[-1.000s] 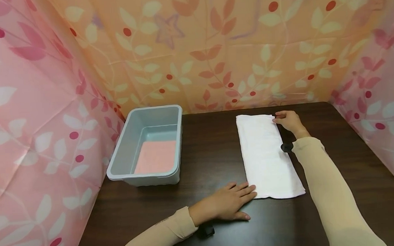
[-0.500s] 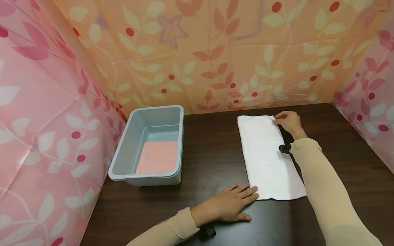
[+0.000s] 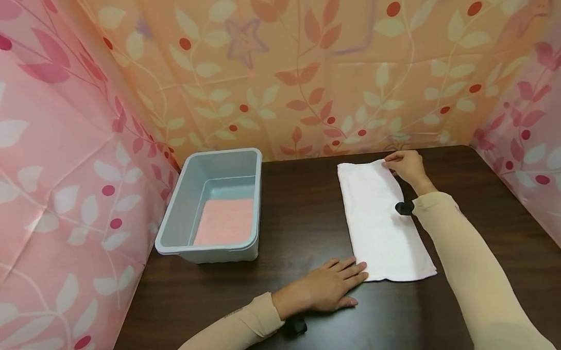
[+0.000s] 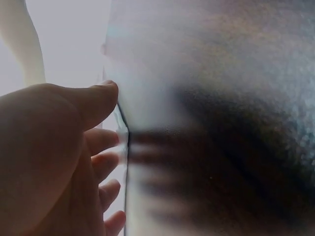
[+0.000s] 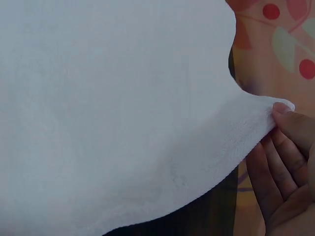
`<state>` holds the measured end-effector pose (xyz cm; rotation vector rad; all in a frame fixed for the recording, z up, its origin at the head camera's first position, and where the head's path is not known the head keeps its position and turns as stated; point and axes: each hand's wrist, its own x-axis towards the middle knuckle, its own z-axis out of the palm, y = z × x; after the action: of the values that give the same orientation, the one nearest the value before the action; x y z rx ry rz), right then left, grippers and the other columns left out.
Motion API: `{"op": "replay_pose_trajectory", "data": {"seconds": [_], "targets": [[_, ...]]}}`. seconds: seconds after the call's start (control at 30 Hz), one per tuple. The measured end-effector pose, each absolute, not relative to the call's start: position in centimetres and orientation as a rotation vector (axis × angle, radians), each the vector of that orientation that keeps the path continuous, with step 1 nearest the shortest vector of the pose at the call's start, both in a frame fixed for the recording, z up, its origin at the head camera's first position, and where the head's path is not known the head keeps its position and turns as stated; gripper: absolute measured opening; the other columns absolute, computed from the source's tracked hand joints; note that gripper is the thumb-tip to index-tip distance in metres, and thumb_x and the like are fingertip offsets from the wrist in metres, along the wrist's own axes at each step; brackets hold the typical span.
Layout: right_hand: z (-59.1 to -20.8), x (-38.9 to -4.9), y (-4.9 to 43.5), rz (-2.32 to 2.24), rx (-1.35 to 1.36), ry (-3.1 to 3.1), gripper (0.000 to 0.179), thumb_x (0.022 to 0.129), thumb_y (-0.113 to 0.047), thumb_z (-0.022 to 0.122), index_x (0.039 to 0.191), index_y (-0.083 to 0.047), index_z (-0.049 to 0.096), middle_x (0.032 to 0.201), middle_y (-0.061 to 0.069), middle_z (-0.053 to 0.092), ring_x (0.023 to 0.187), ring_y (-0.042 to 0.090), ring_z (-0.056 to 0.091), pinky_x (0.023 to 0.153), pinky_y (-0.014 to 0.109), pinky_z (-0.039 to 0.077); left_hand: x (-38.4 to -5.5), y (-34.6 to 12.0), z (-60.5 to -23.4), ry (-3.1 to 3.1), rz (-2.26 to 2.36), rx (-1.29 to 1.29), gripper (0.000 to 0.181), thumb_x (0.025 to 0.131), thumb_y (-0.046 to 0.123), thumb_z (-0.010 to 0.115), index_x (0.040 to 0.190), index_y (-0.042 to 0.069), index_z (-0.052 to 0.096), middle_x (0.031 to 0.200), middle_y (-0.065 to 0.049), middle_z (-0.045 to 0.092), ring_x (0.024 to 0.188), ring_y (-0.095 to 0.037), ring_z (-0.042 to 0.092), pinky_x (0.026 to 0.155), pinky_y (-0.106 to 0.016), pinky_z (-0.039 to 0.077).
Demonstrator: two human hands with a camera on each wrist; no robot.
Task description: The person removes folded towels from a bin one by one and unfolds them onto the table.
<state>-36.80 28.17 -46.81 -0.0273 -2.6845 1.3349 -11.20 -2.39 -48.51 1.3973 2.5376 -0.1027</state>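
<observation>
A white towel (image 3: 379,223), folded into a long rectangle, lies on the right part of the dark table. My right hand (image 3: 406,168) pinches its far right corner between thumb and fingers. In the right wrist view that corner of the towel (image 5: 236,125) is drawn up to a point, its edge lifted off the table. At the near left corner of the towel my left hand (image 3: 328,286) rests flat, fingers straight, fingertips on the cloth. The left wrist view shows the left hand (image 4: 54,128) with its thumb apart from the fingers.
A grey-blue plastic basin (image 3: 209,248) stands at the table's left, with a flat pink cloth (image 3: 226,223) inside. Dark wooden table (image 3: 300,215) surface lies between basin and towel. Floral curtains (image 3: 305,81) hang behind and on both sides.
My right hand has moved slightly left and up with the towel's far right corner, which is now lifted. The left hand stays where it was.
</observation>
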Motion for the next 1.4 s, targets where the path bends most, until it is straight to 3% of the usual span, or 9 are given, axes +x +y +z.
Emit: {"op": "replay_pose_trajectory", "data": {"seconds": [0.5, 0.73, 0.9, 1.07, 1.27, 1.4], "targets": [[-43.6, -35.0, 21.8, 1.403, 0.084, -2.705, 0.024, 0.088, -0.013, 0.075, 0.099, 0.008, 0.073, 0.075, 0.01, 0.075, 0.056, 0.01, 0.069, 0.055, 0.028, 0.059, -10.6, -4.3, -48.8, 2.534, -0.065, 1.42, 0.071, 0.102, 0.057, 0.038, 0.16, 0.025, 0.013, 0.169, 0.007, 0.01, 0.157, -0.016, 0.012, 0.125, -0.036, 0.025], [-42.9, -34.4, 17.8, 1.579, 0.022, -2.723, 0.026, 0.086, -0.012, 0.076, 0.101, 0.01, 0.072, 0.069, 0.002, 0.073, 0.052, 0.005, 0.067, 0.055, 0.024, 0.058, -10.3, -5.3, -48.7, 2.543, -0.032, 1.435, 0.072, 0.101, 0.057, 0.039, 0.16, 0.024, 0.015, 0.169, 0.006, 0.012, 0.156, -0.018, 0.015, 0.124, -0.036, 0.026], [-42.7, -34.0, 15.0, 1.654, 0.023, -2.743, 0.026, 0.087, -0.01, 0.074, 0.103, 0.01, 0.072, 0.074, 0.007, 0.075, 0.052, 0.004, 0.067, 0.056, 0.022, 0.058, -10.0, -5.8, -48.4, 2.562, 0.004, 1.463, 0.072, 0.101, 0.056, 0.041, 0.16, 0.022, 0.017, 0.168, 0.005, 0.015, 0.156, -0.018, 0.018, 0.124, -0.037, 0.027], [-43.3, -34.1, 12.0, 1.692, 0.027, -2.77, 0.023, 0.087, -0.009, 0.074, 0.101, 0.01, 0.072, 0.068, 0.005, 0.073, 0.051, 0.005, 0.067, 0.055, 0.023, 0.058, -9.7, -6.3, -48.2, 2.571, 0.033, 1.532, 0.074, 0.101, 0.054, 0.044, 0.16, 0.02, 0.016, 0.168, 0.004, 0.017, 0.155, -0.019, 0.02, 0.123, -0.036, 0.028], [-44.7, -34.3, 9.0, 1.601, 0.056, -2.838, 0.02, 0.087, -0.011, 0.073, 0.095, 0.007, 0.075, 0.065, 0.009, 0.073, 0.05, 0.008, 0.068, 0.054, 0.021, 0.057, -9.3, -6.6, -47.9, 2.592, 0.025, 1.624, 0.074, 0.102, 0.053, 0.043, 0.16, 0.018, 0.015, 0.168, 0.003, 0.019, 0.155, -0.018, 0.021, 0.123, -0.035, 0.028], [-45.6, -34.2, 7.9, 1.397, 0.062, -2.916, 0.019, 0.086, -0.017, 0.074, 0.09, 0.001, 0.078, 0.068, 0.011, 0.075, 0.054, 0.011, 0.071, 0.058, 0.014, 0.048, -9.3, -6.5, -47.7, 2.583, 0.045, 1.641, 0.074, 0.102, 0.053, 0.042, 0.161, 0.018, 0.012, 0.168, 0.004, 0.017, 0.156, -0.017, 0.019, 0.124, -0.034, 0.028]]}}
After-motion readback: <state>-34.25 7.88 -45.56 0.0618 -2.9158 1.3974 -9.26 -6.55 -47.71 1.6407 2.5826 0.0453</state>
